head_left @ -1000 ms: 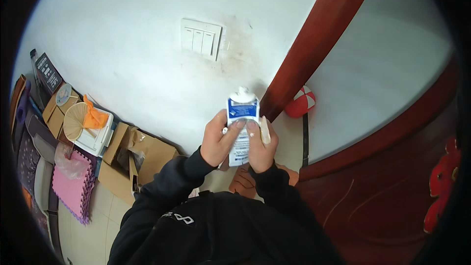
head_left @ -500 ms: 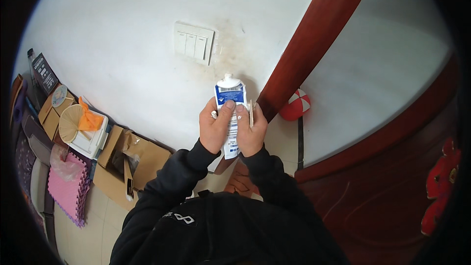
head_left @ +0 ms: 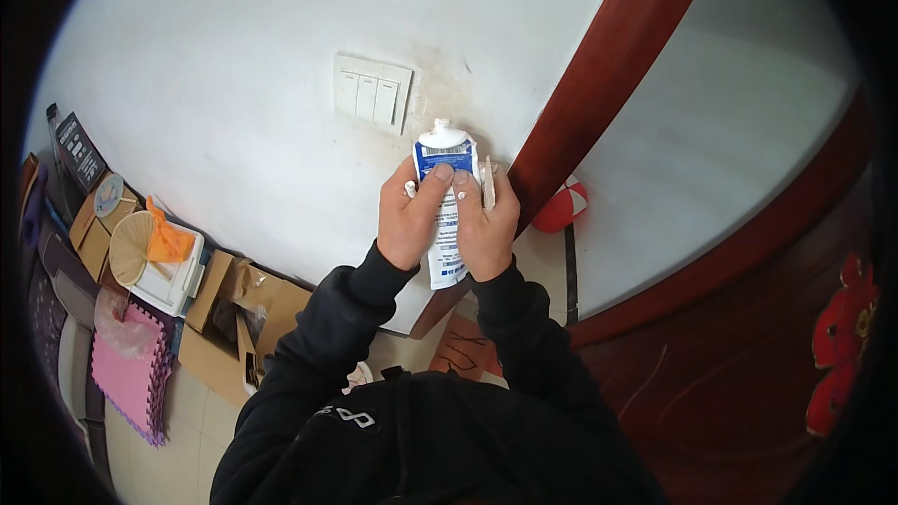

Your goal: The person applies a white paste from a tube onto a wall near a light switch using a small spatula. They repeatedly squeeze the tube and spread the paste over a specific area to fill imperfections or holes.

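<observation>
A white and blue squeeze tube is upright in front of the wall, its white nozzle pointing up and uncapped. My left hand and my right hand both grip it from the sides, thumbs pressed together on its blue upper part. Beside my left index finger shows a small white piece, too small to name. A thin flat scraper-like piece with white smears sticks up between the fingers of my right hand. White paste dots my right thumb. Above the nozzle is a three-rocker light switch beside a brownish wall stain.
A dark red door frame runs close by on the right, with a red and white ball behind it and a dark red door lower right. Cardboard boxes, pink foam mats and a round fan lie at left.
Both hands and the tube have risen slightly in the view, bringing the nozzle nearer the height of the switch. The grip on the tube looks the same.
</observation>
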`<state>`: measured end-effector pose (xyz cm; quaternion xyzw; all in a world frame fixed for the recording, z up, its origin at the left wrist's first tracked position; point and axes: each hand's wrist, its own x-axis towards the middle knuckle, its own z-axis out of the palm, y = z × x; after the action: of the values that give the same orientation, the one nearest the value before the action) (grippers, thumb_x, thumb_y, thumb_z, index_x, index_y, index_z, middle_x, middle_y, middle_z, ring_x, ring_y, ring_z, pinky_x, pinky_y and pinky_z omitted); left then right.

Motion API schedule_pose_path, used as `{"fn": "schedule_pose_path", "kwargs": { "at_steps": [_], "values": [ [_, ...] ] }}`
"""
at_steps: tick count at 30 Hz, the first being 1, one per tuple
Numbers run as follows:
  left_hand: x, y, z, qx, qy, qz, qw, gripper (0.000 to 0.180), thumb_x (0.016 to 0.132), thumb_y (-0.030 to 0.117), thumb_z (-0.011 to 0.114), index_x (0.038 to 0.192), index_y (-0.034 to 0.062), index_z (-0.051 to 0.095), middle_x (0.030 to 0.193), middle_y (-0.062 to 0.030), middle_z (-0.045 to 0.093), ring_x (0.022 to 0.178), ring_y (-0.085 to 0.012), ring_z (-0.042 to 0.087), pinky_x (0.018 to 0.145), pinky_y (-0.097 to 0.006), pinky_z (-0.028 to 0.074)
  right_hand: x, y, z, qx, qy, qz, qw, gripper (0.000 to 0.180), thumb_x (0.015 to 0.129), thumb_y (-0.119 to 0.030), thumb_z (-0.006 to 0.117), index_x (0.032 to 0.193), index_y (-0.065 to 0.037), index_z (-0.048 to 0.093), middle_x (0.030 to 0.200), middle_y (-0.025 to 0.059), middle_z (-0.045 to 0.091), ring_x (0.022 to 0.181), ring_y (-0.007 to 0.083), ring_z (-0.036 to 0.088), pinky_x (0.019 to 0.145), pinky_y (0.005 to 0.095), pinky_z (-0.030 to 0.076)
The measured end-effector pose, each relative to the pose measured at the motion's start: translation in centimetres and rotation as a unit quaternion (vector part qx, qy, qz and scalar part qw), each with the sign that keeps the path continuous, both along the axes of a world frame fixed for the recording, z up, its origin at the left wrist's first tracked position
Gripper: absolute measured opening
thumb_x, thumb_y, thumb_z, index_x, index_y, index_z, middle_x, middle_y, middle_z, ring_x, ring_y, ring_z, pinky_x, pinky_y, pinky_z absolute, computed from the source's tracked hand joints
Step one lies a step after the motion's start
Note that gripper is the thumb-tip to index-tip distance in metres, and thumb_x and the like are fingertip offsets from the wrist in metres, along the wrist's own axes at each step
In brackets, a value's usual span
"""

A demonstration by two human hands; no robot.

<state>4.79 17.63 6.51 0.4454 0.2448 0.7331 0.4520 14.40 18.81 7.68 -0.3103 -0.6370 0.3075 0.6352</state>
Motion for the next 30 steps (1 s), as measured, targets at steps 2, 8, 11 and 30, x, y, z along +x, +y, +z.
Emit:
{"fn": "schedule_pose_path", "kwargs": {
  "at_steps": [2, 8, 11, 30],
  "values": [
    [0.1, -0.1, 0.2, 0.010, -0.020, -0.004, 1.000, 0.024, 0.093, 0.016, 0.054, 0.109, -0.0020, 0.058, 0.094, -0.0045, 0.064, 0.083, -0.0071, 0.056, 0.073, -0.023, 0.046, 0.1, 0.2, 0.0, 0.029, -0.033, -0.018, 0.999, 0.013, 0.089, -0.009, 0.054, 0.087, 0.003, 0.052, 0.072, 0.0125, 0.060, 0.064, 0.0167, 0.057, 0.059, 0.0308, 0.046],
    [0.0, 0.8, -0.9, 0.008, -0.011, -0.021, 1.000, 0.027, 0.093, 0.018, 0.053, 0.112, -0.0017, 0.056, 0.096, -0.0043, 0.063, 0.084, -0.0073, 0.056, 0.074, -0.023, 0.046, 0.1, 0.7, -0.4, 0.027, -0.021, -0.014, 0.999, 0.013, 0.089, -0.009, 0.054, 0.085, 0.003, 0.052, 0.070, 0.0138, 0.060, 0.061, 0.0181, 0.057, 0.059, 0.0303, 0.046],
    [-0.3, 1.0, -0.8, 0.007, -0.001, -0.034, 0.999, 0.028, 0.094, 0.018, 0.053, 0.114, -0.0015, 0.056, 0.097, -0.0044, 0.063, 0.084, -0.0076, 0.056, 0.074, -0.023, 0.046, -0.1, 1.1, -0.1, 0.005, -0.006, -0.005, 1.000, 0.014, 0.090, -0.010, 0.053, 0.086, 0.003, 0.052, 0.071, 0.0142, 0.060, 0.062, 0.0175, 0.057, 0.060, 0.0304, 0.046],
    [0.4, 2.2, -1.1, 0.041, -0.038, 0.114, 0.992, 0.038, 0.085, 0.005, 0.064, 0.112, 0.0005, 0.038, 0.096, -0.0076, 0.053, 0.086, -0.0088, 0.049, 0.073, -0.022, 0.044, 0.0, 1.7, -0.4, 0.029, -0.042, -0.029, 0.998, 0.011, 0.086, -0.008, 0.055, 0.086, 0.003, 0.054, 0.071, 0.0122, 0.060, 0.063, 0.0141, 0.057, 0.057, 0.0291, 0.046]
  ]
}}
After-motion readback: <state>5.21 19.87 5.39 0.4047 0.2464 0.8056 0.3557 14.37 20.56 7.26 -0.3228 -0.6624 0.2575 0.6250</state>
